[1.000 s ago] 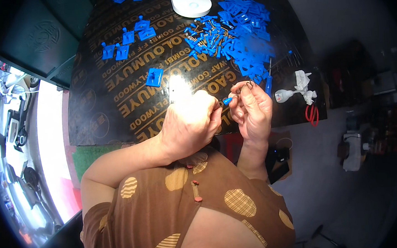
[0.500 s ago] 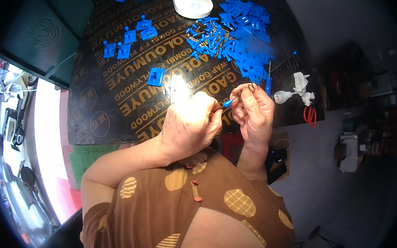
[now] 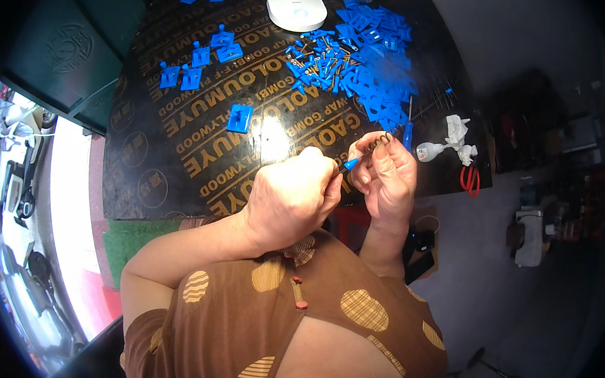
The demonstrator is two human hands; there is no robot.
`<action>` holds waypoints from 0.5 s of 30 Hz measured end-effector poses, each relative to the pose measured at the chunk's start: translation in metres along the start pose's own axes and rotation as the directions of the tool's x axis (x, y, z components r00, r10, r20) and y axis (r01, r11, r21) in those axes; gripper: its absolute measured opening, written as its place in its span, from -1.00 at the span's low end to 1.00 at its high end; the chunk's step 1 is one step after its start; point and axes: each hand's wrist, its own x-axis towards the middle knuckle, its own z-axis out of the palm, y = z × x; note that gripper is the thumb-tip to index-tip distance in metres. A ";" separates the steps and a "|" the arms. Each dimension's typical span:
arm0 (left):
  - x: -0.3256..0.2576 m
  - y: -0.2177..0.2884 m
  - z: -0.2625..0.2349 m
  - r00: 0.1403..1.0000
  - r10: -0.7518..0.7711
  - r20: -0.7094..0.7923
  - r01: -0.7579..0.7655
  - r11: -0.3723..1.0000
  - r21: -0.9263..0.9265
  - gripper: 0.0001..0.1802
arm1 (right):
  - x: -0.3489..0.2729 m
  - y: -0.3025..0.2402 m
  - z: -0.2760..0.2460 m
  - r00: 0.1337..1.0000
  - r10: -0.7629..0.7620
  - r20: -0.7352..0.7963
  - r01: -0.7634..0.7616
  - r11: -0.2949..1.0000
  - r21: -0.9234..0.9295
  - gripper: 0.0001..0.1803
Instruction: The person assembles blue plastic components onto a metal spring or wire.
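Observation:
Above the near edge of the table, my left hand [image 3: 290,195] is closed in a fist, thumb against the fingers. From its thumb side sticks a small blue-tipped pin [image 3: 351,164], pointing toward my other hand; the fist hides the rest. Just right of it, my right hand [image 3: 389,177] pinches a thin dark coiled wire [image 3: 380,141] between thumb and fingertips. That wire runs down toward the blue tip, but whether they touch I cannot tell. Beyond the left fist lies a single blue plate [image 3: 240,118] with a raised middle.
A heap of blue plates [image 3: 381,52] and loose blue-tipped pins [image 3: 319,63] covers the back right. Several blue plates [image 3: 201,54] sit at back left. A white lamp base [image 3: 296,9], a blue-handled screwdriver [image 3: 408,135], a white bottle [image 3: 430,151] and red-handled scissors [image 3: 469,180] are also there.
The fingers of my right hand have shifted slightly, and more of the dark coil shows above them. The blue tip sits a little lower. My left fist stays almost in place.

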 end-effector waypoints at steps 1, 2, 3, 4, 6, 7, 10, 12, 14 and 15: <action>0.000 0.000 0.000 1.000 0.017 -0.004 -0.017 1.000 0.009 -0.87 | 0.000 -0.001 0.000 1.000 -0.002 0.006 0.002 1.000 0.004 -0.77; 0.000 0.001 0.000 1.000 0.017 -0.005 -0.017 1.000 0.009 -0.87 | -0.001 -0.001 0.001 1.000 -0.005 0.012 0.004 1.000 0.008 -0.77; 0.000 0.002 -0.001 1.000 -0.002 -0.004 0.002 1.000 -0.016 -0.88 | -0.001 -0.001 0.000 1.000 -0.005 0.012 0.005 1.000 0.007 -0.77; 0.000 0.002 -0.001 1.000 -0.020 -0.003 0.020 0.999 -0.041 -0.88 | -0.001 -0.001 0.000 1.000 -0.010 0.012 0.010 1.000 0.001 -0.77; -0.001 0.002 0.000 0.998 -0.055 0.001 0.055 0.994 -0.097 -0.88 | -0.001 -0.001 0.000 1.000 -0.016 0.012 0.016 1.000 -0.005 -0.78; -0.001 0.001 0.000 0.996 -0.089 0.006 0.089 0.984 -0.152 -0.89 | -0.001 -0.002 0.001 1.000 -0.004 0.003 0.004 1.000 -0.009 -0.78; -0.002 -0.001 0.000 0.984 -0.174 0.040 0.178 0.964 -0.198 -0.89 | -0.001 -0.003 0.003 0.999 0.019 -0.026 -0.020 1.000 -0.020 -0.79; -0.002 -0.002 0.000 0.978 -0.200 0.066 0.210 0.948 -0.239 -0.91 | -0.001 -0.004 0.004 0.999 0.030 -0.045 -0.031 0.999 -0.026 -0.80; -0.001 -0.003 -0.001 0.970 -0.224 0.093 0.241 0.930 -0.278 -0.92 | -0.002 -0.004 0.005 0.995 0.040 -0.087 -0.044 0.998 -0.043 -0.81; 0.000 -0.002 -0.002 0.950 -0.278 0.140 0.309 0.896 -0.319 -0.91 | -0.002 -0.004 0.006 0.995 0.040 -0.088 -0.044 0.998 -0.042 -0.81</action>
